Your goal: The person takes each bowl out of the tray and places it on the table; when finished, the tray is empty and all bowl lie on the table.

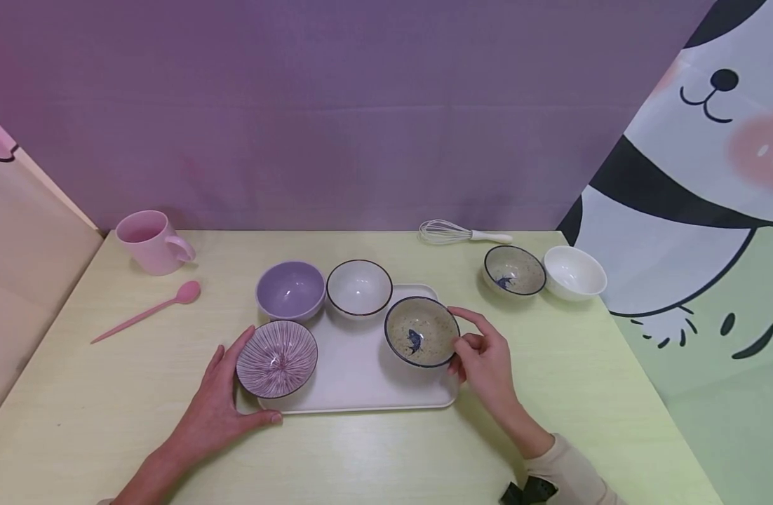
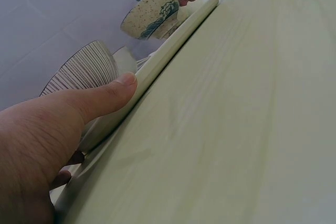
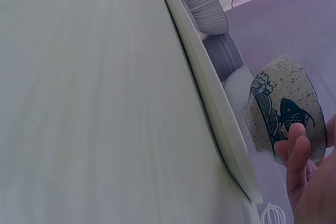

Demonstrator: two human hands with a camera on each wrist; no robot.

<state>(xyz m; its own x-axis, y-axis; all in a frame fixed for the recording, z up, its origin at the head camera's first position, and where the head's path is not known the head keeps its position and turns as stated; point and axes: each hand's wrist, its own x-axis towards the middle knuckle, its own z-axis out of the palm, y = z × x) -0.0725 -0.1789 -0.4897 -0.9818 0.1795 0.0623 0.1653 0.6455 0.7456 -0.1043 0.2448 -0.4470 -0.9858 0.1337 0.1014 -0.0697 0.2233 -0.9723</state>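
My right hand (image 1: 486, 361) pinches the rim of a speckled bowl (image 1: 421, 331) with a blue fish inside. This bowl is over the right part of a white tray (image 1: 361, 382); in the right wrist view its foot shows a little off the tray. At the tray's front left corner, my left hand (image 1: 225, 400) lies spread, fingers along the outer side of a purple-striped bowl (image 1: 277, 359) and thumb near the tray's front edge. A purple bowl (image 1: 290, 291) and a white bowl with a dark rim (image 1: 359, 287) stand behind on the tray.
To the right are a second speckled bowl (image 1: 515, 271) and a plain white bowl (image 1: 574, 273). A whisk (image 1: 465, 233) lies at the table's back edge. On the left are a pink mug (image 1: 151, 244) and a pink spoon (image 1: 149, 311).
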